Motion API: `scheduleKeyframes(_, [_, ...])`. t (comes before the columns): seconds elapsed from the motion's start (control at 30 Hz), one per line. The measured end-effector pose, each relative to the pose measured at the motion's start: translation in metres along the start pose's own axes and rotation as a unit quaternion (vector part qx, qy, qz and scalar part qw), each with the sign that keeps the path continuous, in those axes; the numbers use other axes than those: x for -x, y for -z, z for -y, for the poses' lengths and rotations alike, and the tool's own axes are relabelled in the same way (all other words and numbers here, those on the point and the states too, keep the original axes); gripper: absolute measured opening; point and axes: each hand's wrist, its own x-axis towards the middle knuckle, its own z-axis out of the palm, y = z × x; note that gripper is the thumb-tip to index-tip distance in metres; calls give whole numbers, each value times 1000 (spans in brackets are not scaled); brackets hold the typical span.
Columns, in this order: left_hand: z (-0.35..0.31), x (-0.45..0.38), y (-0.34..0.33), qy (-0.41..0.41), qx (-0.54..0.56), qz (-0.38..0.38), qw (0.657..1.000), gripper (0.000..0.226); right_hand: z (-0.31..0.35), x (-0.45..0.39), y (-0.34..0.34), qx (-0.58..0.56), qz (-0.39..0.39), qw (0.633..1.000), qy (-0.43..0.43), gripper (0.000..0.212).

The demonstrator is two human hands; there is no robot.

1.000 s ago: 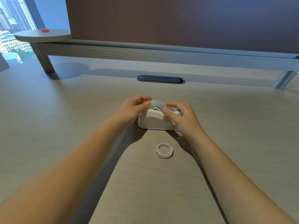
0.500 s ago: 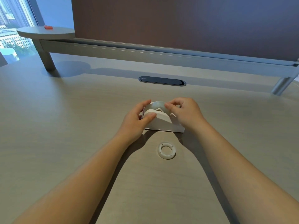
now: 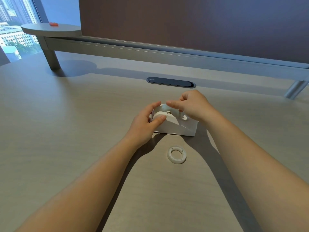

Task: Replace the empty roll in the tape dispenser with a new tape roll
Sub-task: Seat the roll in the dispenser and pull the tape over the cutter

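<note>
Head camera view: a white tape dispenser (image 3: 177,126) is sitting on a pale wood-grain table (image 3: 66,131). The left hand (image 3: 143,124) is gripping the dispenser's rounded end, thumb pressing on its near side. The right hand (image 3: 192,104) is pinching narrowly above the tape roll (image 3: 164,108) seated in the dispenser. An empty white roll core (image 3: 176,154) is lying flat nearer the person, apart from the dispenser.

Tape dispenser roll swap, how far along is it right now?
Done: the empty core lies on the desk, out of the tape dispenser. In hand: the left hand steadies the dispenser's rounded end while the right hand works at the new tape roll on top. Left: whether the roll is fully seated cannot be told.
</note>
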Motion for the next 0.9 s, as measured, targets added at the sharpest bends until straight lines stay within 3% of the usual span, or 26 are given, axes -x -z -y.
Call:
scheduleKeyframes(0.23, [1, 0, 1, 3, -2, 5, 1000, 48, 2, -5, 15, -11, 16, 999, -28, 31])
scheduleKeyframes(0.33, [1, 0, 1, 4, -5, 6, 1000, 48, 0, -5, 18, 22, 19, 999, -26, 15])
scheduleKeyframes(0.6, [-2, 2, 0, 9, -1, 3, 1000, 48, -1, -1, 28, -30, 47, 998, 4, 21])
scheduleKeyframes(0.77, [-3, 2, 0, 10, 0, 1, 1000, 47, -19, 2, 43, -120, -35, 992, -30, 33])
scheduleKeyframes(0.9, [-3, 1, 0, 7, -8, -6, 1000, 46, -32, 4, 36, -195, -87, 975, -55, 31])
